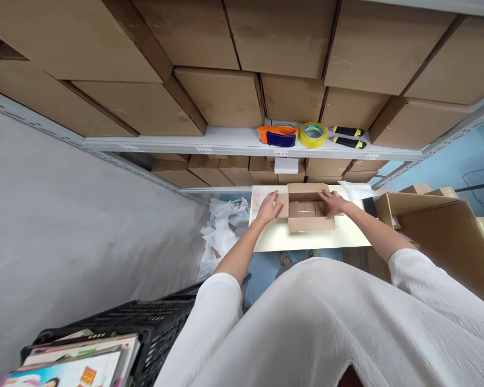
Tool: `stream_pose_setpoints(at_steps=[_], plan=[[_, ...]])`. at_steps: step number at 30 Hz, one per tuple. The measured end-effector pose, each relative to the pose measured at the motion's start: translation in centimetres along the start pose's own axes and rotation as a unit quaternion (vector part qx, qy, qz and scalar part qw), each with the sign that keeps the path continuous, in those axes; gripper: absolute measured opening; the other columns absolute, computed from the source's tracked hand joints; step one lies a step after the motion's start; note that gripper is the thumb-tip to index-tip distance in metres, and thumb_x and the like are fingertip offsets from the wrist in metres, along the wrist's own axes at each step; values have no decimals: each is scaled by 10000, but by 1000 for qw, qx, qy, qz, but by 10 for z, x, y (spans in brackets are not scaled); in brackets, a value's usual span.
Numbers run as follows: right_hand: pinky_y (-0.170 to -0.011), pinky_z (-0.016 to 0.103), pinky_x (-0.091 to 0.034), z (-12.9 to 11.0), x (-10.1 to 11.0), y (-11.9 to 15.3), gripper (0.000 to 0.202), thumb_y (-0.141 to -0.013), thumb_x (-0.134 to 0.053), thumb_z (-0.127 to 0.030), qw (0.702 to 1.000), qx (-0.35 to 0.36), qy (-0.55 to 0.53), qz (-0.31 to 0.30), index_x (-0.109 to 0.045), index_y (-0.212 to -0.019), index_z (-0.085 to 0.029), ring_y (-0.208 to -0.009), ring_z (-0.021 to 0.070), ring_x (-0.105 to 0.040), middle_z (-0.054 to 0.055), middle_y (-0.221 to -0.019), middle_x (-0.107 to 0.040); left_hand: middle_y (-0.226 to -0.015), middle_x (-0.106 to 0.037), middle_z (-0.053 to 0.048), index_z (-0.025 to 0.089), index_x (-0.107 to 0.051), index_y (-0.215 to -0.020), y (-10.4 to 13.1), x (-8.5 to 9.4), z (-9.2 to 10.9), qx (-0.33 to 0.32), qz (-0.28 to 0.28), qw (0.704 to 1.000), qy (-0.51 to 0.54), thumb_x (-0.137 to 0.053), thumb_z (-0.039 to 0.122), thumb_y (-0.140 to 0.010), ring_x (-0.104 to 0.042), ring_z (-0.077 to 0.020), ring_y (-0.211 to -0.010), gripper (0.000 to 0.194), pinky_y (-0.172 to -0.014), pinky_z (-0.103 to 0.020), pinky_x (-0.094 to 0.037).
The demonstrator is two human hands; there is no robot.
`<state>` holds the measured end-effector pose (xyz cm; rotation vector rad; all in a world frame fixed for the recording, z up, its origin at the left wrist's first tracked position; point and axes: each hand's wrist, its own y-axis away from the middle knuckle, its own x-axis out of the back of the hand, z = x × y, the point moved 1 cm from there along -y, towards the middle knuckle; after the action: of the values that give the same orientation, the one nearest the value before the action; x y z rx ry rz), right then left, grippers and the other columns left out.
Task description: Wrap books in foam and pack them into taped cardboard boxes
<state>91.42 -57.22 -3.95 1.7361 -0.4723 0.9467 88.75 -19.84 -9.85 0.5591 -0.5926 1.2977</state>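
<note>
An open cardboard box (311, 223) lies on a pale yellow board or tabletop (282, 240), its inside bare apart from the folded bottom flaps. My left hand (268, 208) rests at the box's left flap, fingers stretched out and thumb apart. At the right end, my right hand (333, 204) spreads its fingers over the wall, with the tips reaching inside the box. White wrapping sheet (358, 190) lies behind my right forearm, near a dark flat item (370, 207).
On the shelf edge (226, 141) sit an orange-and-blue tape dispenser (281, 136), a yellow tape roll (313, 135) and two utility knives (349, 143). A large open carton (439, 215) stands right. Crumpled white wrap (221, 231) and a black crate (161, 317) with magazines are left.
</note>
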Motion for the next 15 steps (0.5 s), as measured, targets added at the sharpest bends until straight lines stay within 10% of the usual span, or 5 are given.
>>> stream_pose_setpoints(at_steps=[5,15], plan=[[-1254,693,-379,2,-1,0,1600,-587,-939,-708,1000,-16,10,-12,38,-1805,-357,-1614,566,-213,111,-1891,22,-1283,-782,-128,196,-653,-1417,8,20,-56,269,107,957,23,-546,240,-1034,-748,-277,-1203,401,-1097,-415,-566],[-1253,696,-398,2,-1,13,1560,-633,-903,-720,998,-47,14,-26,89,-1792,-398,-1629,567,-175,54,-1894,94,-1454,-719,-223,180,-695,-1329,-1,5,-108,407,34,913,-16,-716,413,-955,-639,-409,-1433,442,-1146,-516,-534]])
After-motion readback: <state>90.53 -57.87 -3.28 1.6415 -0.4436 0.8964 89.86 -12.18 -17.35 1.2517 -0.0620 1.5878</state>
